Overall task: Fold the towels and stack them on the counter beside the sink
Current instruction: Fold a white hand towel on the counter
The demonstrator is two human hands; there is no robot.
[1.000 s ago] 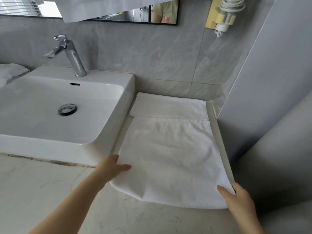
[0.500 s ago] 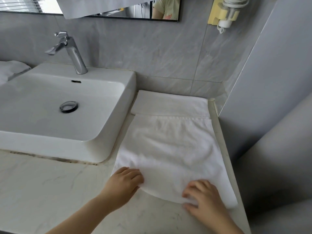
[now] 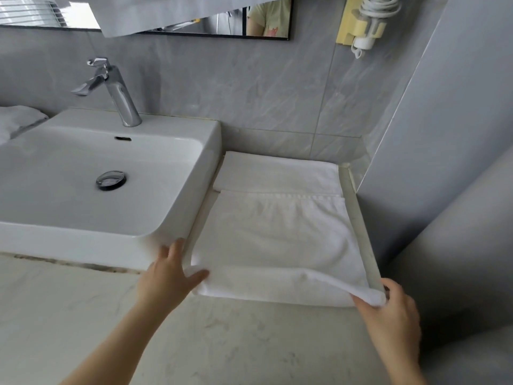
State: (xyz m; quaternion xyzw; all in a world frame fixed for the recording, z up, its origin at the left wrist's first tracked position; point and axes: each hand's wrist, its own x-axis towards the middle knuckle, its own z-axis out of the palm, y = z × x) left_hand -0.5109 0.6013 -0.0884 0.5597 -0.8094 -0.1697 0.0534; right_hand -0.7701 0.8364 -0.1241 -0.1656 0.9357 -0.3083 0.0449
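**A:** Two towels lie on the tabletop (image 3: 249,343), both directly right of the sink (image 3: 166,126): the folded towel (image 3: 277,170) and the front towel (image 3: 277,237).

**B:** Position of each?

**A:** Folded towel: a flat white rectangle at the back, right of the sink's rear corner, against the grey tiled wall. Front towel: white, spread flat alongside the sink's right wall. Its far hem touches or just overlaps the folded towel; I cannot tell which. Its near edge is raised off the tabletop and rolled over between the two hands.

**B:** State of the left hand (image 3: 169,276)?

**A:** It is at the sink's front right corner. The grip is closed to a pinch, and the front towel's near-left corner passes between thumb and fingers. The fingertips point up along the sink wall.

**B:** And the right hand (image 3: 394,315)?

**A:** It is farther right of the sink, at the front towel's near-right corner. This grip is also closed round the cloth, with the rolled edge draped over the fingers and the thumb behind it.

**B:** Other items on record?

**A:** A chrome tap (image 3: 122,98) stands on the sink's back ledge. A chrome drain (image 3: 111,179) sits in its basin. A mirror (image 3: 194,23) hangs above it. A bundled white cloth (image 3: 16,120) lies to the sink's left.
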